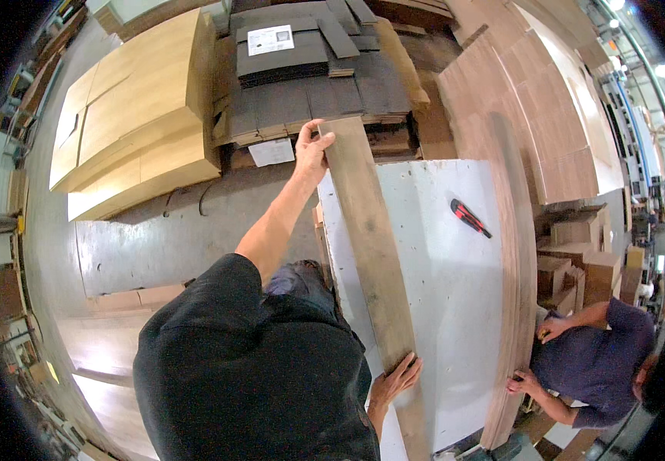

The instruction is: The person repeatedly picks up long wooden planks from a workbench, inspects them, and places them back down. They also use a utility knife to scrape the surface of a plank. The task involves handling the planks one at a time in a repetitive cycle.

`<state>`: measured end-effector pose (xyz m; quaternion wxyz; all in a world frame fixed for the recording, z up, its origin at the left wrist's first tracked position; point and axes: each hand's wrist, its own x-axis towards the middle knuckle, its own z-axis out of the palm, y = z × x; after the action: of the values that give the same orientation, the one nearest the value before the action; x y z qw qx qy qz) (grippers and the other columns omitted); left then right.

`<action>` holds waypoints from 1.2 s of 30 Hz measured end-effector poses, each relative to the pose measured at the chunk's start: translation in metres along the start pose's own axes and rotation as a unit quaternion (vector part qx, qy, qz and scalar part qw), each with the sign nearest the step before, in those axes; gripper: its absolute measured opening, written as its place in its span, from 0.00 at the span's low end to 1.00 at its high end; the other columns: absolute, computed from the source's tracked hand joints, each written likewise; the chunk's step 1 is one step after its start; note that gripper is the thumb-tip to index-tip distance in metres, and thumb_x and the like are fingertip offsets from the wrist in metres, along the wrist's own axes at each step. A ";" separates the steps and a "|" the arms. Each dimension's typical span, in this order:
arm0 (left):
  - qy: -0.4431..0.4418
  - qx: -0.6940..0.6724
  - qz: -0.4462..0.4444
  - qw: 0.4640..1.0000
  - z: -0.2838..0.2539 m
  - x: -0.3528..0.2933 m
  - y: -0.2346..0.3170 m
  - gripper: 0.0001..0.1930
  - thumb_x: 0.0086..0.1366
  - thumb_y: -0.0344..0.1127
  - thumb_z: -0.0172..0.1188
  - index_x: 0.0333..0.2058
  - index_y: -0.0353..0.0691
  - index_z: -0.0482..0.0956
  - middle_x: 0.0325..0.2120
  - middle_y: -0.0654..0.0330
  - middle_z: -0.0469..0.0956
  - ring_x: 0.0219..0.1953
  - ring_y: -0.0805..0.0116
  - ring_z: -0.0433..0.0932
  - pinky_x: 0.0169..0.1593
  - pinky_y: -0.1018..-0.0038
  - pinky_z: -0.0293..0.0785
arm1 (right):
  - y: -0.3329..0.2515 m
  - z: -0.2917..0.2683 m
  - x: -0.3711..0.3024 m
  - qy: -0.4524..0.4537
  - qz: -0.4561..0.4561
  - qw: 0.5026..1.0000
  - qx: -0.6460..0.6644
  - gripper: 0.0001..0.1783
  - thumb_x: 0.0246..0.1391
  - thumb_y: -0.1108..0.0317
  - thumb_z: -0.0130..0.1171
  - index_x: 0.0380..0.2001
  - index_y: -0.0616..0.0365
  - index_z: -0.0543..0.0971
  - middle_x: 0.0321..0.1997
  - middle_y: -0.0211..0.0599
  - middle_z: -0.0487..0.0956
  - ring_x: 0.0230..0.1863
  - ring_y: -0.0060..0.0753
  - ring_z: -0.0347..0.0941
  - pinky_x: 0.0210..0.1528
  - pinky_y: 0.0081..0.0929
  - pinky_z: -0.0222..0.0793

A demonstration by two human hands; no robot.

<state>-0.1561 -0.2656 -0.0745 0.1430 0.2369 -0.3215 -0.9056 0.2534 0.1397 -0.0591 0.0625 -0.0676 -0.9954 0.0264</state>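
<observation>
A long brown wood plank (pixel 372 238) lies lengthwise along the near side of a white-topped table (pixel 451 307). At its far end my left hand (pixel 313 150) is closed around the corner, thumb on the upper face. Farther down the plank, my right hand (pixel 396 378) rests across the surface with its fingers stretched out flat; the thumb is hard to make out. A red and black utility knife (pixel 470 219) lies on the table, to the right of the plank and apart from both hands.
More long planks (pixel 513 307) run along the table's right side, where a co-worker (pixel 597 361) has a hand on them. Beyond the table's far end stands a stack of dark boards (pixel 301 100). Yellowish panels (pixel 140 100) are piled at far left, brown panels (pixel 555 115) at far right.
</observation>
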 end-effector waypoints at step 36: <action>-0.339 0.401 0.263 0.810 0.136 0.045 0.062 0.21 0.70 0.51 0.59 0.28 0.39 0.70 0.25 0.70 0.64 0.29 0.75 0.59 0.34 0.72 0.58 | 0.071 -0.147 -0.018 0.157 0.186 0.937 0.250 0.16 0.44 0.75 0.71 0.39 0.59 0.82 0.40 0.38 0.83 0.49 0.42 0.76 0.51 0.38 0.71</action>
<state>-0.2584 -0.2610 0.0428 0.1501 -0.1423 -0.7339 -0.6470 0.2992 0.2141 0.0804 0.2271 -0.2372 -0.9037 0.2747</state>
